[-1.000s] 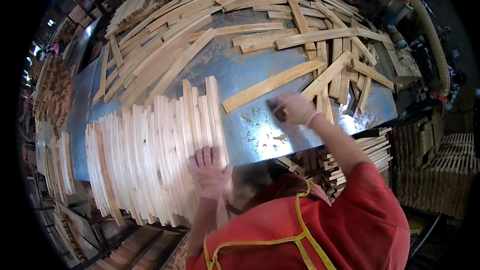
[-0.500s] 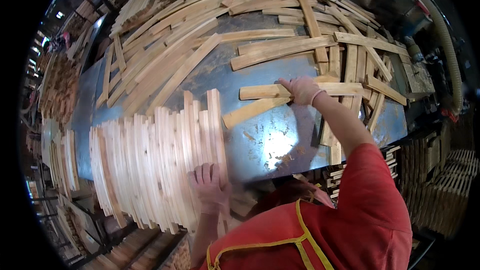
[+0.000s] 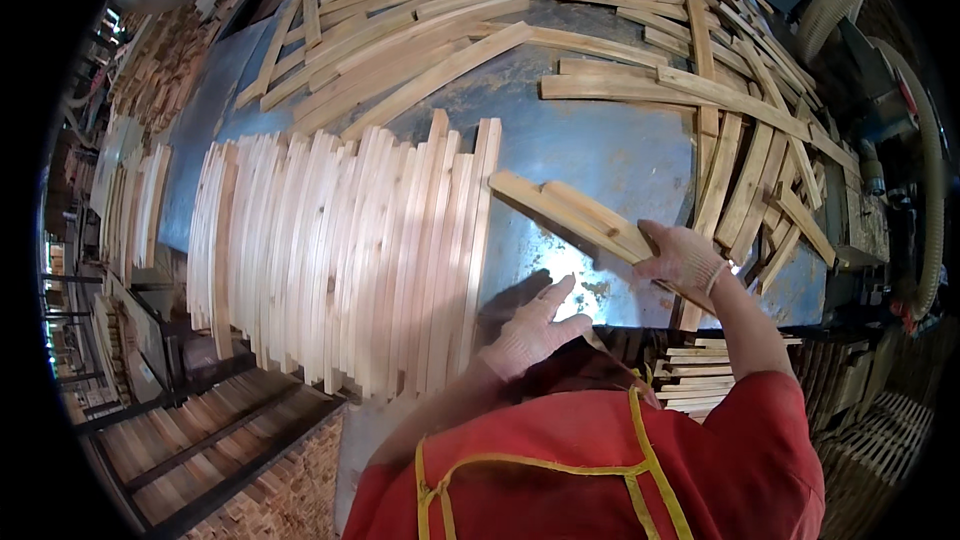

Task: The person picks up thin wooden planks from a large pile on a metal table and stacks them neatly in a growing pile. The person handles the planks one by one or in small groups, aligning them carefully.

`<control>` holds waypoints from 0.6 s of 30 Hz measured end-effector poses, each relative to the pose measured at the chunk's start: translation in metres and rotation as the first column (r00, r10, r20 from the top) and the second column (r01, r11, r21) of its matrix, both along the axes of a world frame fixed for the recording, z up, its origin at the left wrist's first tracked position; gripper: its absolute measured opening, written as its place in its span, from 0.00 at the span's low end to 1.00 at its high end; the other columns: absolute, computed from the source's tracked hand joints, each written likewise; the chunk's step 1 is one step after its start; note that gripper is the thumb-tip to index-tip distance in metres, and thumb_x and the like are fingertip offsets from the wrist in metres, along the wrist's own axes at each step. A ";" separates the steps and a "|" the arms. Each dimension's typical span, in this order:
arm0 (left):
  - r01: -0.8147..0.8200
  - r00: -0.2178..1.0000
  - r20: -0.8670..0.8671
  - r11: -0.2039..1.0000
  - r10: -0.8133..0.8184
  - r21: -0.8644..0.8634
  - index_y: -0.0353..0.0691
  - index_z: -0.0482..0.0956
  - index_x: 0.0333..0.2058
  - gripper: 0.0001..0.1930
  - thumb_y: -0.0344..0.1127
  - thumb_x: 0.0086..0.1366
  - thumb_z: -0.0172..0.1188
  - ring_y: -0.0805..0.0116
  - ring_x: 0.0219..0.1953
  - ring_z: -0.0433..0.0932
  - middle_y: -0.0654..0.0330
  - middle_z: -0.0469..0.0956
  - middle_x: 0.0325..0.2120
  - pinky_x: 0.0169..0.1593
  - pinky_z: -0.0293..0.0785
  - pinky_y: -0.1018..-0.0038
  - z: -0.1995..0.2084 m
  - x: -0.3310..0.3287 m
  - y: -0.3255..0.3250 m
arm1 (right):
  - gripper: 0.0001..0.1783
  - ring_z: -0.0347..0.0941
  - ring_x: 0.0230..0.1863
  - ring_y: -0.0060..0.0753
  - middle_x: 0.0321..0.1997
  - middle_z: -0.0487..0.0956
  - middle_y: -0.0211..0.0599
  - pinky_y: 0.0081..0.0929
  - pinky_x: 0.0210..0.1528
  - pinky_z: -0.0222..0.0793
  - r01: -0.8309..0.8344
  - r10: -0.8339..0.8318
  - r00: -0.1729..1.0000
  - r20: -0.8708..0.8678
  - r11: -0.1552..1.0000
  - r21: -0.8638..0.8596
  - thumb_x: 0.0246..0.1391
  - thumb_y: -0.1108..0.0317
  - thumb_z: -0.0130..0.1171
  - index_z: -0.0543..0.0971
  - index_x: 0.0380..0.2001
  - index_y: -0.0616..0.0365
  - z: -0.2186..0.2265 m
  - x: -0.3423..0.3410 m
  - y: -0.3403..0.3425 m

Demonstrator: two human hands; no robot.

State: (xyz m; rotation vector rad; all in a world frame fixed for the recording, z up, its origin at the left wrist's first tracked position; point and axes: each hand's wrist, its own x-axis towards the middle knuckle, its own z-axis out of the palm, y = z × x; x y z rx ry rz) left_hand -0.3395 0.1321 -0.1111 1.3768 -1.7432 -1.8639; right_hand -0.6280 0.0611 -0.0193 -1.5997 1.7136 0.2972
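Note:
My gloved right hand (image 3: 682, 258) is closed around the near ends of two wooden boards (image 3: 570, 215), which lie side by side and slant away to the left over the metal tabletop (image 3: 620, 150). My gloved left hand (image 3: 538, 328) is empty, its fingers apart, over the front edge of the table. Left of it stands a tight row of pale wooden strips (image 3: 340, 260) packed side by side, their ends uneven. The far end of the held boards comes close to the rightmost strip.
Loose boards (image 3: 420, 60) lie heaped across the far side of the table. Crossing boards (image 3: 740, 180) cover its right side. A ribbed hose (image 3: 930, 190) and machinery stand at the far right. Stacked slats (image 3: 690, 375) sit below the front edge.
My right hand has drawn the boards nearer and turned them to a slant. My left hand has left the row of strips and moved right. The view has shifted too.

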 end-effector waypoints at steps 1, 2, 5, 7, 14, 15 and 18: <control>-0.025 0.997 -0.068 0.999 0.027 0.033 0.35 0.61 0.77 0.43 0.46 0.70 0.70 0.51 0.74 0.69 0.40 0.68 0.73 0.74 0.66 0.60 -0.002 0.001 0.004 | 0.45 0.83 0.57 0.54 0.54 0.85 0.58 0.43 0.61 0.77 0.065 -0.061 0.992 0.111 0.998 -0.028 0.50 0.46 0.76 0.75 0.64 0.64 -0.007 0.000 0.013; 0.019 0.999 -0.028 0.997 -0.017 0.073 0.35 0.56 0.78 0.45 0.44 0.71 0.70 0.55 0.74 0.68 0.43 0.67 0.74 0.74 0.66 0.62 -0.002 0.003 0.005 | 0.48 0.83 0.58 0.53 0.56 0.85 0.60 0.41 0.63 0.76 0.129 -0.116 0.968 0.223 0.990 -0.048 0.51 0.45 0.75 0.73 0.67 0.66 -0.023 -0.001 0.027; -0.033 0.981 -0.185 0.991 0.057 0.130 0.37 0.48 0.80 0.48 0.41 0.72 0.69 0.56 0.73 0.69 0.43 0.67 0.74 0.73 0.67 0.61 0.000 -0.001 0.016 | 0.54 0.81 0.61 0.52 0.60 0.83 0.63 0.36 0.67 0.73 0.327 -0.276 0.812 0.515 0.945 -0.008 0.57 0.44 0.72 0.66 0.75 0.71 -0.041 0.032 0.037; -0.234 0.909 -0.298 0.949 0.291 0.212 0.37 0.58 0.76 0.42 0.38 0.69 0.69 0.54 0.68 0.73 0.45 0.72 0.67 0.70 0.70 0.60 0.001 -0.002 0.018 | 0.51 0.81 0.60 0.55 0.60 0.83 0.63 0.36 0.66 0.74 0.411 -0.291 0.635 0.716 0.911 0.006 0.61 0.45 0.69 0.66 0.74 0.72 -0.044 0.081 0.027; -0.405 0.658 -0.408 0.755 0.632 0.517 0.40 0.70 0.69 0.34 0.32 0.65 0.67 0.64 0.36 0.84 0.52 0.83 0.42 0.38 0.86 0.67 0.000 0.111 -0.026 | 0.36 0.86 0.41 0.41 0.52 0.85 0.57 0.40 0.43 0.82 0.744 -0.606 0.357 0.711 0.645 0.177 0.68 0.44 0.63 0.78 0.60 0.70 -0.141 0.094 -0.019; -0.430 0.627 -0.428 0.747 0.651 0.507 0.41 0.69 0.70 0.35 0.33 0.64 0.68 0.64 0.37 0.84 0.51 0.83 0.43 0.40 0.86 0.67 0.009 0.127 -0.023 | 0.35 0.85 0.39 0.41 0.50 0.85 0.56 0.40 0.41 0.82 0.703 -0.610 0.510 0.607 0.702 0.114 0.68 0.44 0.63 0.79 0.58 0.69 -0.138 0.093 -0.018; -0.572 0.805 -0.131 0.816 0.578 0.084 0.43 0.63 0.75 0.42 0.35 0.64 0.68 0.57 0.41 0.85 0.46 0.82 0.50 0.48 0.86 0.63 0.017 0.153 -0.022 | 0.32 0.84 0.35 0.36 0.45 0.85 0.50 0.39 0.37 0.80 0.546 -0.482 0.772 0.414 0.836 -0.045 0.68 0.43 0.63 0.81 0.53 0.66 -0.149 0.136 -0.011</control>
